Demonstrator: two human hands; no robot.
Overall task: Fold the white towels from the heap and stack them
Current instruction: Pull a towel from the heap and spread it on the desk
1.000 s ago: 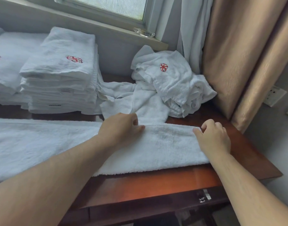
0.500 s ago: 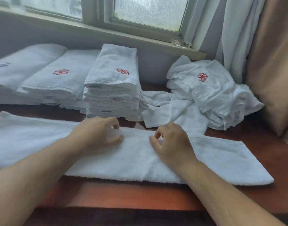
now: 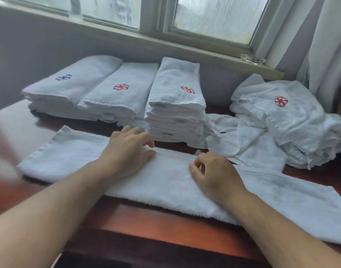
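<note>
A long white towel [image 3: 165, 182], folded lengthwise into a strip, lies across the wooden table [image 3: 165, 227]. My left hand [image 3: 129, 149] presses flat on its middle, fingers reaching the far hem. My right hand [image 3: 212, 175] sits just to the right, fingers curled, thumb and forefinger pinching the far hem. Behind the hands stand three stacks of folded towels: a tall one [image 3: 175, 109] with a red emblem, a lower one [image 3: 119, 95] and one with blue lettering [image 3: 73, 82]. The loose heap of white towels [image 3: 281, 124] lies at the right.
A windowsill runs behind the stacks with a glass dish [image 3: 252, 59] on it. White curtains [image 3: 330, 45] hang at the right above the heap. A blurred shape shows at the left edge.
My right hand has slid left along the towel from its right end to the middle, close to my left hand. The view has swung left, showing more stacks.
</note>
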